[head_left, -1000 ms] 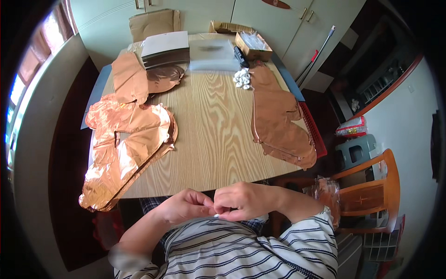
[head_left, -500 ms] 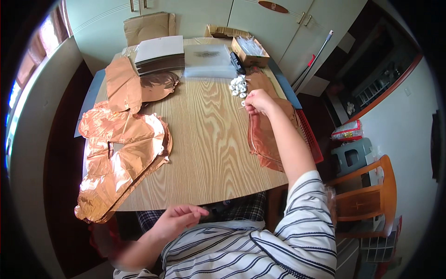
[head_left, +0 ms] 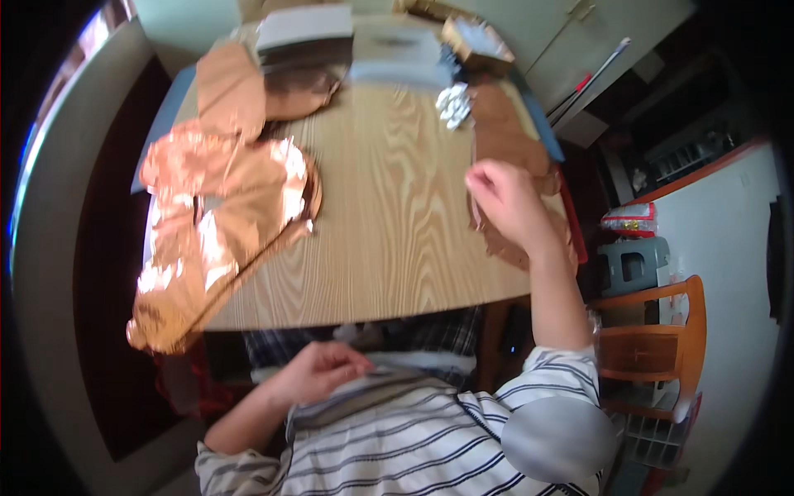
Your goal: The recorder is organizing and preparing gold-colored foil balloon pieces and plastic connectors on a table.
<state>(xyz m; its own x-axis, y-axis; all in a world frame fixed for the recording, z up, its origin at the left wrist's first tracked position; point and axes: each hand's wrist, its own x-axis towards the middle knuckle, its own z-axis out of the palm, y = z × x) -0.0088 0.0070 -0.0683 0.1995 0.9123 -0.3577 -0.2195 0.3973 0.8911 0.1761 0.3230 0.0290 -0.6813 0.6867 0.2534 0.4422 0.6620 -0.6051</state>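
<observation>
Head view: at left, the copper left foils (head_left: pixel 219 194) are spread on the table (head_left: pixel 389 215), and the left hand (head_left: pixel 327 372) is held before the striped shirt (head_left: pixel 372 450), fingers half curled. Farther right, white pieces (head_left: pixel 453 106) are heaped beside the right foils (head_left: pixel 501 124), over which the blurred right hand (head_left: pixel 503 198) is held, fingers bent; whether anything is gripped by either hand cannot be told.
</observation>
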